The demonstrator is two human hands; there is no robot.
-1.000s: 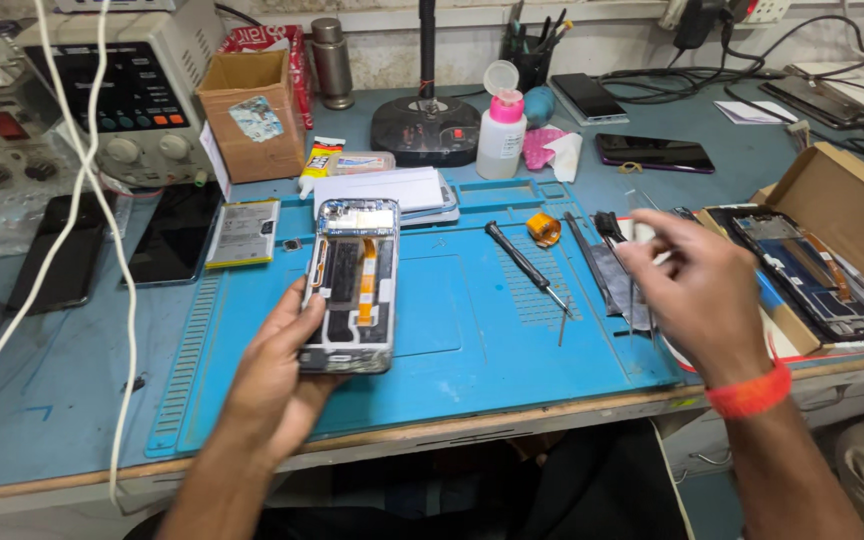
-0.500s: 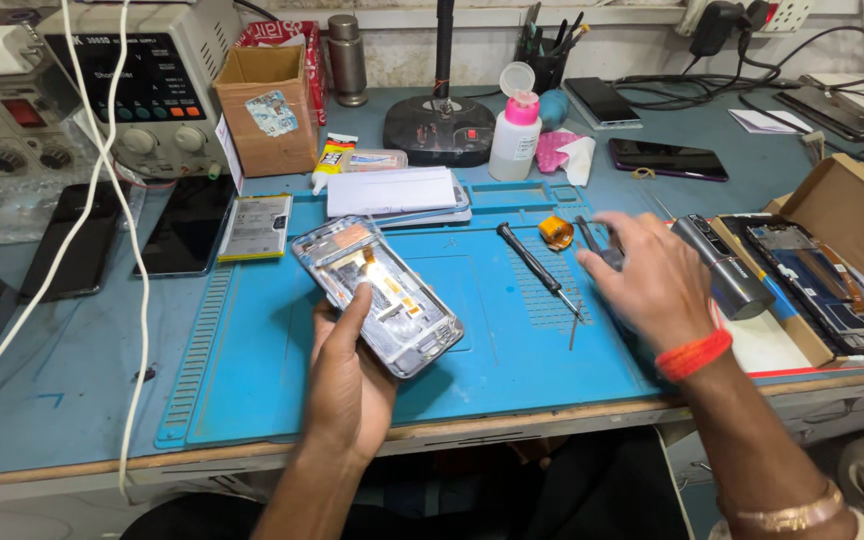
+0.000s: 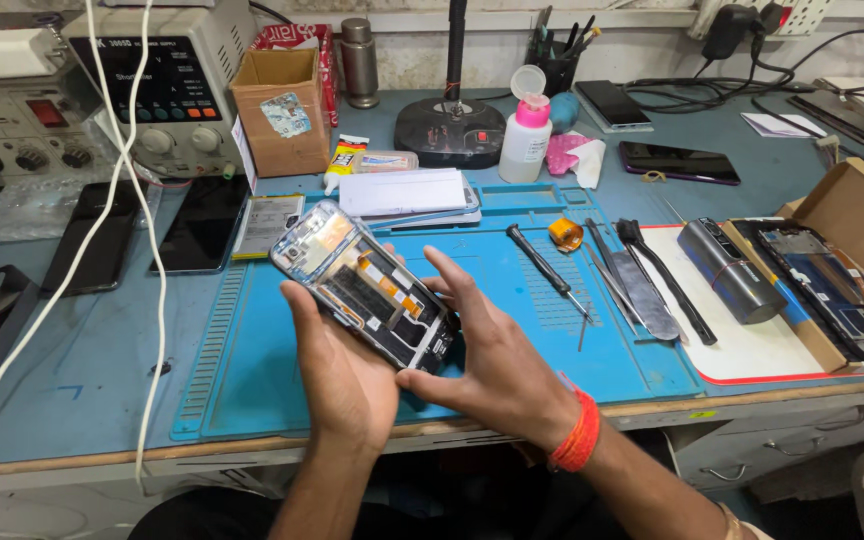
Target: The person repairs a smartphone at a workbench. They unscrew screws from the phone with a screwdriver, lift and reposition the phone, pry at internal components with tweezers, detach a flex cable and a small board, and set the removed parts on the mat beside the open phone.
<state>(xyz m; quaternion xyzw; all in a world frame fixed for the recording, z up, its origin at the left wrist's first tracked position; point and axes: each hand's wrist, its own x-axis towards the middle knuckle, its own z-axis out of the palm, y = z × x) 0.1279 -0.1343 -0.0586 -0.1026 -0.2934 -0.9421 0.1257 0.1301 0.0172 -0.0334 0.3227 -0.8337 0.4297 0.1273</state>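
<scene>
Cluttered with repair gear, our blue workbench (image 3: 72, 340) carries a blue silicone work mat (image 3: 252, 370) at its middle, and above that mat we hold an opened smartphone (image 3: 367, 288) with its back cover off — circuit boards, orange flex strips and a dark battery area face up. Our left hand (image 3: 337, 375) cradles the phone from below, fingers curled loosely around its lower edge and thumb lying along the left side. Our right hand (image 3: 497, 365), marked by an orange wristband (image 3: 578, 438), is spread fairly wide, its thumb pressed to the phone's bottom corner and its fingertips touching the right edge. The phone sits tilted, top end pointing up-left toward a cardboard box (image 3: 277, 110).

Just beyond the phone lies a white slab (image 3: 407, 190) on top of another device. To the right on the mat rest a black-handled screwdriver (image 3: 544, 268), a small orange roll of tape (image 3: 565, 234) and several flat metal pry tools (image 3: 642, 285). Further right, a dark cylinder (image 3: 730, 270) rests on a white pad (image 3: 742, 350), beside a cardboard tray (image 3: 857, 215) holding another stripped phone (image 3: 830, 290). At the back stand a bench power supply (image 3: 167, 85), a pink-capped pump bottle (image 3: 527, 138) and a round black lamp base (image 3: 450, 130) — white cables (image 3: 147, 250) hang down at left over two dark phones (image 3: 102, 248).
</scene>
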